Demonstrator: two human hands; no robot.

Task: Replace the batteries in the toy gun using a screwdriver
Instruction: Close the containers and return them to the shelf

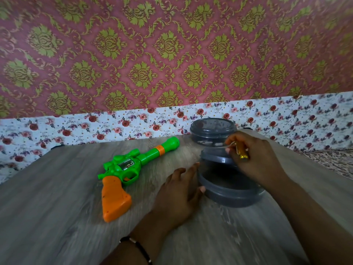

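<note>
Head view of the start of a battery change. The toy gun [126, 175], green with an orange grip, lies flat on the wooden table [57, 217], barrel toward the far edge, well apart from both hands; it is untouched, presumably set aside until the tool is ready. To its right stand two grey round containers: a nearer, larger one [229, 194] and a farther lidded tub [212, 131] with clear walls, through which small metal pieces, possibly bits or batteries, show too dimly to name. The left hand [179, 194] rests on the table with fingers straight and relaxed, fingertips touching the side of the nearer container, apparently to steady it while the other hand works above. The right hand [254, 159] hovers over the containers with fingers curled round a small yellow-handled tool, most likely the screwdriver [241, 151]; only part of its handle shows, and the shaft is hidden or blurred. A dark bracelet [137, 247] circles the left wrist. A flowered cloth [95, 129] and patterned wallpaper [172, 54] stand behind the table. Judged stage: tool just taken up, battery cover not yet opened. The next move likely calls for bringing the tool to the grip of the gun, where a cover screw would sit; none is visible from here
</note>
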